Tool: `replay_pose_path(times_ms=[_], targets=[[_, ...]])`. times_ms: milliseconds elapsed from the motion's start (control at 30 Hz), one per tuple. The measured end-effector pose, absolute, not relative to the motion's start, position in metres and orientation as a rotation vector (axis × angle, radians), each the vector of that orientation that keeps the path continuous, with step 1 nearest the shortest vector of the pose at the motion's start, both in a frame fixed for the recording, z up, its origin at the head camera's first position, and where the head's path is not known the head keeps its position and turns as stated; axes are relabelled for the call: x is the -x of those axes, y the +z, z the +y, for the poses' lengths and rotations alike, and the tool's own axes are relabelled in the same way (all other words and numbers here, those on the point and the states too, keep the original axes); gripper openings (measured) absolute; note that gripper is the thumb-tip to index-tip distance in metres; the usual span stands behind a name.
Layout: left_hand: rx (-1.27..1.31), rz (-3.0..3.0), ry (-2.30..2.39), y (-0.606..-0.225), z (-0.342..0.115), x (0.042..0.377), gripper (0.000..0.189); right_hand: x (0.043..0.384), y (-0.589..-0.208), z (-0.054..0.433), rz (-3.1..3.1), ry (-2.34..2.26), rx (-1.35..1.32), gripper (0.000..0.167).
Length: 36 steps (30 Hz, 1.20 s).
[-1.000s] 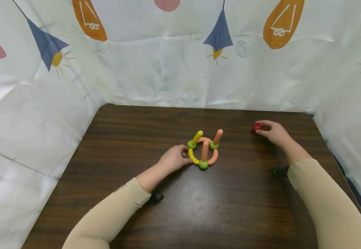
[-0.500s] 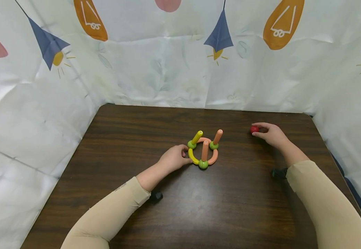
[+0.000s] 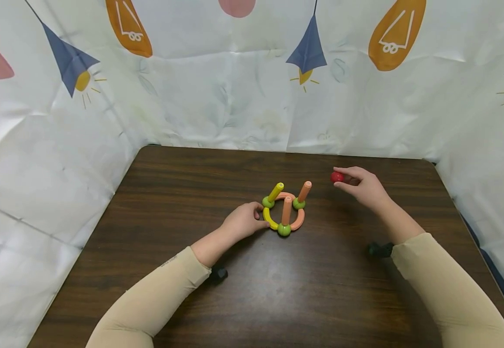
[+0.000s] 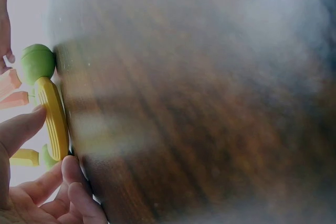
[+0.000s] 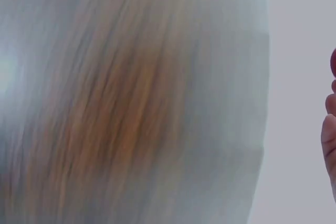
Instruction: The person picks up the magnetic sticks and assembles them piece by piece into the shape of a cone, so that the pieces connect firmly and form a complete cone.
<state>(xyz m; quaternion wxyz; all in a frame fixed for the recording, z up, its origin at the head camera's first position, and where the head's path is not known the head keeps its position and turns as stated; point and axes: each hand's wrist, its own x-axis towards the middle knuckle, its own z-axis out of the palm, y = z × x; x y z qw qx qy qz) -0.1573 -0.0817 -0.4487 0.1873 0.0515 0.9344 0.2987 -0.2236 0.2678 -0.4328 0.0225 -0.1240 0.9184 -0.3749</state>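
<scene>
While the left hand (image 3: 244, 221) stays curled against the yellow arc (image 3: 269, 219) of the ring toy (image 3: 284, 212) at mid-desk, the right hand (image 3: 362, 186) has carried the red ball (image 3: 336, 177), pinched in its fingers, leftward off the desk (image 3: 321, 290) toward the toy's upright pegs, likely to seat it there.

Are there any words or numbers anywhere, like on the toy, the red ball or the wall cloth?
No readable text or numbers anywhere.
Toy: plain coloured pieces, no writing.
Red ball: no marking visible.
Wall cloth: only pictures of light bulbs and lamps, no words.
Left sleeve: a tiny dark mark, too small to read.
</scene>
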Motion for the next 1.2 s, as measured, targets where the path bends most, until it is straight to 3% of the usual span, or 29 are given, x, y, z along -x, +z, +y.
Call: replay_pose_path(times_ms=[500, 1200], targets=[[-0.146, 2.630, 0.834, -0.451, -0.082, 0.159, 0.052, 0.199, -0.398, 0.209, 2.782, -1.383, 0.722, 0.045], [-0.144, 2.616, 0.852, -0.450, -0.082, 0.159, 0.051, 0.197, -0.401, 0.201, 2.780, -1.367, 0.831, 0.043]])
